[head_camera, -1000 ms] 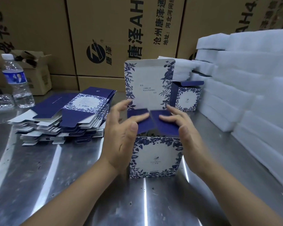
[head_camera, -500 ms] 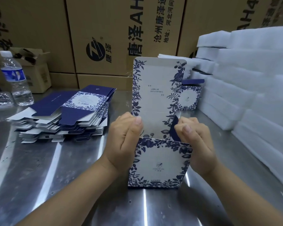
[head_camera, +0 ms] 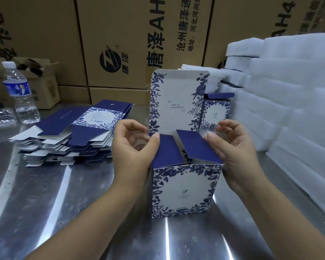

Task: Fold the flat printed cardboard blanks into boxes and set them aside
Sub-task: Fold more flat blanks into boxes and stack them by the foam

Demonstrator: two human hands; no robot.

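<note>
A blue-and-white floral box stands upright on the steel table in front of me. Its tall lid flap points straight up. Two dark blue side flaps slope inward over the open top. My left hand lies against the box's left side, thumb tip on the left flap and fingers loosely curled above it. My right hand lies against the right side, thumb on the right flap and fingers blurred behind. A stack of flat blanks lies to the left. One folded box stands behind.
Stacks of white foam slabs fill the right side of the table. Large brown cartons wall off the back. A water bottle, a small open carton and a clear plastic tray sit at the far left.
Half a second ago my fingers were curled into the box top, pushing the side flaps down. They have now lifted out and both blue flaps have risen again.
</note>
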